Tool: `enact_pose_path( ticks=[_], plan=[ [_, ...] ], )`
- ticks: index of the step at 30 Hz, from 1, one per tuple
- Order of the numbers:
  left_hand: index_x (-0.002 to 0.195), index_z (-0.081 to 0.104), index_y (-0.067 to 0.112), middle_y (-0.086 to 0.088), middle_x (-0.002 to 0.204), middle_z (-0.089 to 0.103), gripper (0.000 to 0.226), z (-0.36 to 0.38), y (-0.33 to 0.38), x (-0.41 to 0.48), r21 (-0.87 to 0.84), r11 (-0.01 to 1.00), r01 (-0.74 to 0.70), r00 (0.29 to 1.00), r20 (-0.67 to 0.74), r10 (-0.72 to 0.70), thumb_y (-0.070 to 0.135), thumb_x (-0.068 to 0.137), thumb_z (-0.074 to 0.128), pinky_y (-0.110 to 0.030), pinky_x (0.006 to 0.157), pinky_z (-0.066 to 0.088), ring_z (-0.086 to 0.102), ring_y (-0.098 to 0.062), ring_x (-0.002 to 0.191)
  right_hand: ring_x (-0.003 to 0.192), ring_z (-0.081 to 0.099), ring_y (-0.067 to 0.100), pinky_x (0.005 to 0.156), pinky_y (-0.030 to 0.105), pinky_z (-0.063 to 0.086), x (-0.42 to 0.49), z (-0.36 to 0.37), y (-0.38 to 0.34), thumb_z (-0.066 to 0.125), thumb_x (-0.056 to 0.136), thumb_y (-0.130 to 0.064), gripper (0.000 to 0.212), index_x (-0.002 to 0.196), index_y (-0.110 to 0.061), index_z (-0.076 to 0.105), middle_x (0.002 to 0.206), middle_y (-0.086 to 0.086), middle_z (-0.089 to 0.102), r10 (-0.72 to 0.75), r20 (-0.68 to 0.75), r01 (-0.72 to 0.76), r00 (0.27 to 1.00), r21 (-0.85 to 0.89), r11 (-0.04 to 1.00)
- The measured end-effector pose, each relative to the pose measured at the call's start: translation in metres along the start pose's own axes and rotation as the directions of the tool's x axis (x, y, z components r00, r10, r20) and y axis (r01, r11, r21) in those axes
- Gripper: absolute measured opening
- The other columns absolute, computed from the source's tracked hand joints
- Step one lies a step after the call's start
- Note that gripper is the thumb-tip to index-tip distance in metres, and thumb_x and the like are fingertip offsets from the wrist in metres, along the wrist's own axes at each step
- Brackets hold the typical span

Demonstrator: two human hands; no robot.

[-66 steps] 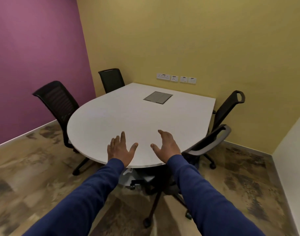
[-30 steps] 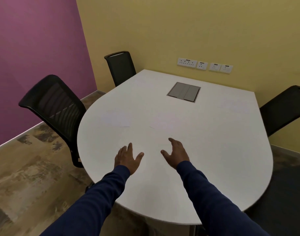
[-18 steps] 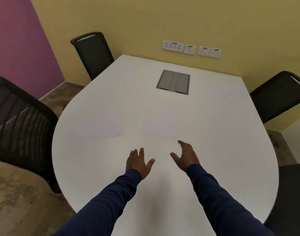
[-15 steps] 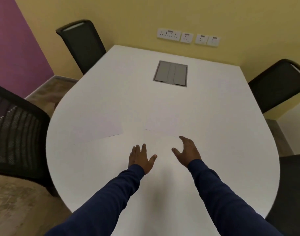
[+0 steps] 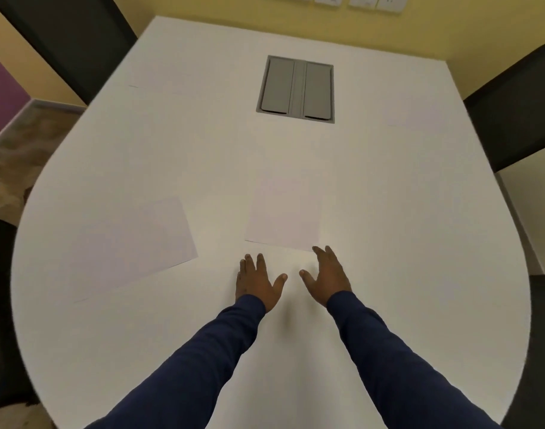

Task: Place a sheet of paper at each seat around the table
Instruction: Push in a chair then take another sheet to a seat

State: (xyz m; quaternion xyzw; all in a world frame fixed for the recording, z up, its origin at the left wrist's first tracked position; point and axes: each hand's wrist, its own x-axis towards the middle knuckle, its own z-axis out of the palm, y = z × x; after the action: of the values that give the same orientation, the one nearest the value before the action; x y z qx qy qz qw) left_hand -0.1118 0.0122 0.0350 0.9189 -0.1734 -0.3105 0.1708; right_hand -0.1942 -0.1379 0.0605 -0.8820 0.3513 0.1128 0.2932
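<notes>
Leaning in over the white table (image 5: 389,243), the person now stands far closer than two seconds ago; a sheet (image 5: 283,215) lies just beyond the left hand (image 5: 257,283) and right hand (image 5: 327,277), both spread open, empty, poised to take it.

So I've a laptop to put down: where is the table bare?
Bare: the near edge around both sleeves, and the right side between the centre sheet and the right chair. Taken: the left sheet, the grey hatch, and both hands below the centre sheet.

Single head-worn wide-angle view, looking steeply down and forward, close over white table (image 5: 389,212)
</notes>
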Motion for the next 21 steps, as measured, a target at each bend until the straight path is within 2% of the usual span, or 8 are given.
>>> enact_pose_path(
  ticks=[8, 12, 15, 18, 19, 21],
  plan=[
    [0.157, -0.012, 0.014, -0.018, 0.163, -0.018, 0.091, 0.011, 0.011, 0.075, 0.084, 0.993, 0.088, 0.989, -0.13, -0.076, 0.065, 0.095, 0.032, -0.044, 0.124, -0.001, -0.015, -0.033, 0.151, 0.155, 0.0, 0.022, 0.122, 0.038, 0.021, 0.074, 0.038, -0.004, 0.055, 0.098, -0.039, 0.076, 0.159, -0.025, 0.012, 0.168, 0.003, -0.004, -0.027, 0.048, 0.027, 0.998, -0.004, 1.0],
    [0.155, -0.017, 0.012, -0.021, 0.162, -0.018, 0.095, 0.02, 0.013, 0.092, 0.154, 0.982, 0.108, 0.988, -0.13, -0.088, 0.066, 0.094, 0.03, -0.045, 0.124, -0.003, -0.015, -0.035, 0.151, 0.155, -0.002, 0.026, 0.124, 0.038, 0.01, 0.09, 0.053, -0.003, 0.053, 0.098, -0.041, 0.078, 0.159, -0.024, 0.007, 0.168, 0.007, -0.006, -0.015, 0.03, 0.016, 0.999, -0.06, 0.998],
    [0.154, -0.021, 0.012, -0.021, 0.162, -0.018, 0.097, 0.026, 0.018, 0.095, 0.144, 0.983, 0.114, 0.985, -0.146, -0.092, 0.067, 0.093, 0.031, -0.045, 0.123, -0.004, -0.014, -0.035, 0.151, 0.155, -0.001, 0.027, 0.125, 0.038, 0.004, 0.094, 0.058, -0.002, 0.048, 0.1, -0.044, 0.077, 0.16, -0.022, 0.004, 0.168, 0.009, -0.004, -0.018, -0.012, 0.017, 1.0, -0.112, 0.994],
    [0.155, -0.019, 0.013, -0.016, 0.164, -0.014, 0.098, 0.026, 0.021, 0.097, 0.061, 0.996, 0.065, 0.988, -0.146, -0.056, 0.065, 0.094, 0.037, -0.041, 0.123, -0.003, -0.01, -0.031, 0.152, 0.155, 0.002, 0.027, 0.125, 0.038, 0.003, 0.096, 0.058, -0.002, 0.045, 0.101, -0.043, 0.076, 0.16, -0.021, 0.003, 0.168, 0.01, 0.0, -0.023, -0.024, 0.02, 0.999, -0.122, 0.992],
    [0.156, -0.016, 0.013, -0.014, 0.165, -0.01, 0.098, 0.025, 0.023, 0.097, -0.004, 0.999, 0.033, 0.988, -0.154, -0.033, 0.063, 0.094, 0.04, -0.04, 0.124, -0.001, -0.007, -0.029, 0.153, 0.155, 0.003, 0.027, 0.125, 0.038, 0.004, 0.096, 0.057, -0.001, 0.045, 0.101, -0.043, 0.076, 0.16, -0.021, 0.003, 0.168, 0.009, 0.0, -0.026, -0.023, 0.023, 0.999, -0.121, 0.992],
    [0.158, -0.009, 0.017, -0.007, 0.167, 0.002, 0.097, 0.015, 0.027, 0.099, -0.241, 0.97, -0.034, 0.984, -0.179, -0.01, 0.058, 0.093, 0.05, -0.039, 0.125, 0.009, 0.005, -0.024, 0.153, 0.155, 0.003, 0.026, 0.125, 0.039, 0.004, 0.095, 0.056, 0.0, 0.048, 0.1, -0.042, 0.078, 0.16, -0.02, 0.003, 0.168, 0.008, 0.001, -0.036, -0.019, 0.034, 0.999, -0.119, 0.992]
  ],
)
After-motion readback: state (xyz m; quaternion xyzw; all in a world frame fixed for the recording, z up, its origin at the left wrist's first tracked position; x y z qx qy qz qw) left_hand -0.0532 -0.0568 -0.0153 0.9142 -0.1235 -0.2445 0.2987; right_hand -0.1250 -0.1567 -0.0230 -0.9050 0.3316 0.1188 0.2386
